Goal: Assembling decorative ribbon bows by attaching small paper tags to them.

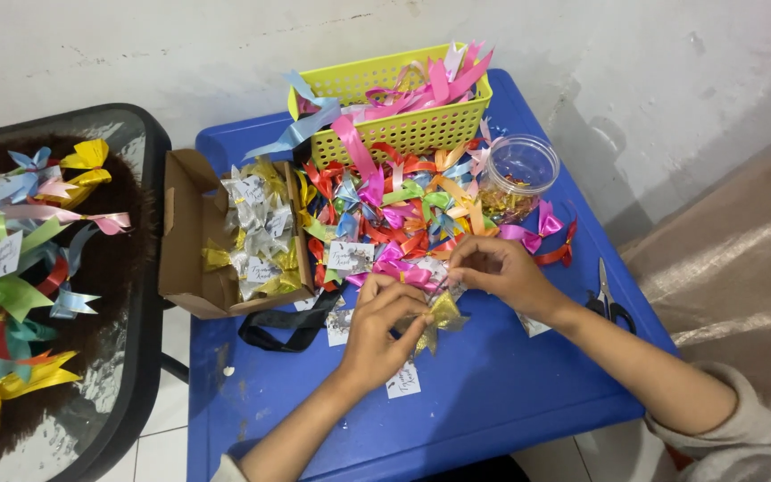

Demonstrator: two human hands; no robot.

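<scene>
My left hand (384, 330) pinches a small gold foil ribbon bow (443, 314) just above the blue plastic table (493, 393). Close to its right, my right hand (501, 272) has its fingertips pressed together on the top of the same bow, where a thin wrapper or tie shows. A heap of coloured ribbon bows (394, 210) lies right behind both hands. Small white paper tags (403, 382) rest on the table beneath my left wrist.
A yellow basket (403, 134) with pink ribbons stands at the back. A clear plastic jar (518, 177), a cardboard box (191, 241) of wrapped packets, black scissors (609, 303) and a black strap (287, 328) surround the heap. A dark round table (131, 295) with finished bows stands left.
</scene>
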